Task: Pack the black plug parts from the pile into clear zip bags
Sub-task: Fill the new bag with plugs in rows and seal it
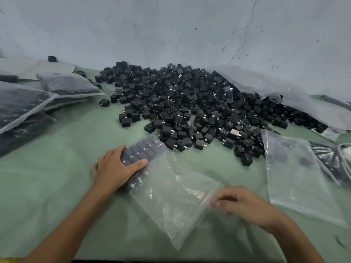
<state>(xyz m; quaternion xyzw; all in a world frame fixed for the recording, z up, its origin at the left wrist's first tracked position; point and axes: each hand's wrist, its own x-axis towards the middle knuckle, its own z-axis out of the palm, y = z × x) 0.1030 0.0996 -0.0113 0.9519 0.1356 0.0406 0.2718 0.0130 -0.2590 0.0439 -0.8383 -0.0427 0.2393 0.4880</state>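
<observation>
A big pile of black plug parts (190,103) covers the middle of the green table (57,168). In front of it lies a clear zip bag (171,194) with rows of black parts packed in its far end. My left hand (115,168) grips that filled end, thumb across the top and fingers round its left side. My right hand (245,205) pinches the bag's near, unfilled edge with curled fingers. An unfilled clear zip bag (296,177) lies flat to the right.
Several filled bags (28,103) are stacked at the left. A large clear plastic sack (284,92) lies open behind the pile at the right. More bagged dark items (334,162) sit at the far right edge. A grey wall rises behind the table.
</observation>
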